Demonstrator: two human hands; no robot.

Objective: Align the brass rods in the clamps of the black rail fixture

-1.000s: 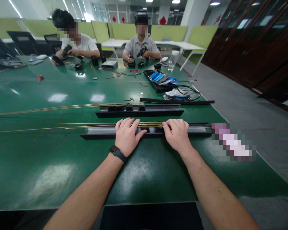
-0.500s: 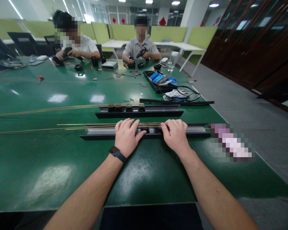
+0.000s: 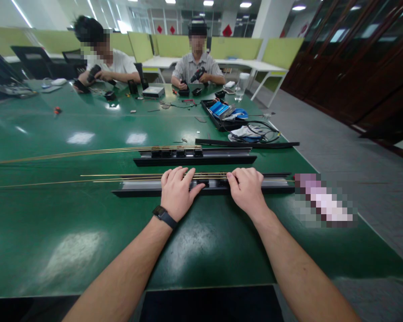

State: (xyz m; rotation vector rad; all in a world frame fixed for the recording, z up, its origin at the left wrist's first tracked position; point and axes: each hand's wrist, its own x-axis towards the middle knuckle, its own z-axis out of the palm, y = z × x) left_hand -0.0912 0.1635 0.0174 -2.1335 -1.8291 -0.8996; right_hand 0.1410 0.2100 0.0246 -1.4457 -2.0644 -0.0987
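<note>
Green bench [image 3: 87, 268] fills office foreground. We lay left hand [image 3: 177, 190], fingers slightly spread, over golden rods [image 3: 210, 175] lying along near channel [image 3: 141, 192]; right hand [image 3: 247, 190] curls at rods, pinch unclear. Step, we judge: steadying rods; next move calls for even two-handed control.

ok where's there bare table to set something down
Bare green table lies left of the left forearm, on the near side of the brass-coloured rods. Another patch sits between the forearms, below the near channel. It's crowded beyond the far channel, toward the right: black strip, white cloth, black tray.
</note>
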